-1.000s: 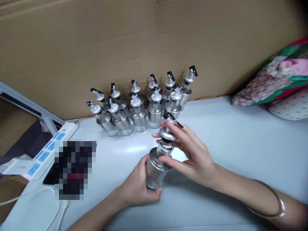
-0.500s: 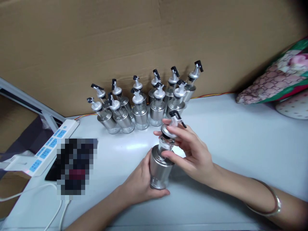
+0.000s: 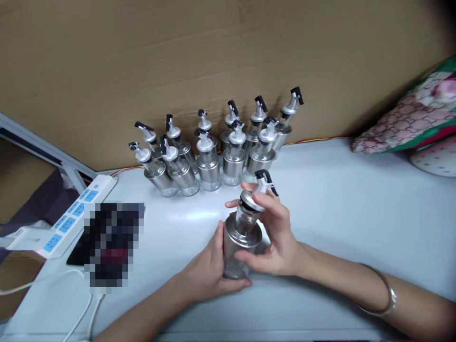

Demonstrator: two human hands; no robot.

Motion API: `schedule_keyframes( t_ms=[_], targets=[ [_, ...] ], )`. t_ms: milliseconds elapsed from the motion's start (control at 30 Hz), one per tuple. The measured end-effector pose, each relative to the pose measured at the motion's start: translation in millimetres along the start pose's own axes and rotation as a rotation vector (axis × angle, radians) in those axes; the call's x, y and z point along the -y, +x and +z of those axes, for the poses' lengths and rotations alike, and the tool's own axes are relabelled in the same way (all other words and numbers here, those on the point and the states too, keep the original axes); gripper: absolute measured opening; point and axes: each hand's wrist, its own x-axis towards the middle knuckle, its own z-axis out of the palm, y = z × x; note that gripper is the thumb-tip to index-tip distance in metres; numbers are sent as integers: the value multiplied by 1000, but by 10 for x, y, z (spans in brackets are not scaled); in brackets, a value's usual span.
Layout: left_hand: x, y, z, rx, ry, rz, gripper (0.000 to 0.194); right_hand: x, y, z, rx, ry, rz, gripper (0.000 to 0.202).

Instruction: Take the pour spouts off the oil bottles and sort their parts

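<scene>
A glass bottle with a steel sleeve (image 3: pixel 242 235) stands near the front middle of the table, tilted slightly in view. Its silver cap with a black-tipped spout (image 3: pixel 253 199) sits on the neck. My left hand (image 3: pixel 210 270) is wrapped round the left side and base of the bottle. My right hand (image 3: pixel 276 232) holds the bottle from the right, its thumb on the sleeve and its fingers at the cap and behind the neck. Behind it several similar capped bottles (image 3: pixel 207 168) stand in two rows.
On the left of the table (image 3: pixel 338 199) lie a white power strip (image 3: pixel 73 218), a dark phone partly pixelated (image 3: pixel 110 244) and white cables (image 3: pixel 93 313). A cardboard panel (image 3: pixel 195 57) rises behind. Patterned fabric (image 3: pixel 409 118) is at the right.
My right hand has slid down, its thumb moving from the bottle's neck to the sleeve. The cap tilts a little differently. My left hand keeps its hold.
</scene>
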Motion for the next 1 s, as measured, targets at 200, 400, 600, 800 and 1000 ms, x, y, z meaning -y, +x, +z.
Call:
schedule_keyframes(
  t_ms=[200, 400, 600, 800, 1000],
  targets=[
    [-26, 8, 12, 73, -106, -11, 144, -46, -18, 62, 7, 95, 136, 104],
    [-109, 39, -24, 42, -186, -73, 144, -25, -27, 81, -55, 105, 247, 98],
    [-109, 56, -17, 49, -184, -80, 144, -13, -45, 134, -131, 177, 291, 90],
    [-118, 66, -30, 84, -189, -57, 144, 32, -48, 181, -205, 175, 312, 79],
    [-138, 91, -56, 91, -189, -20, 142, 44, -57, 218, -267, 182, 298, 71]
  ],
)
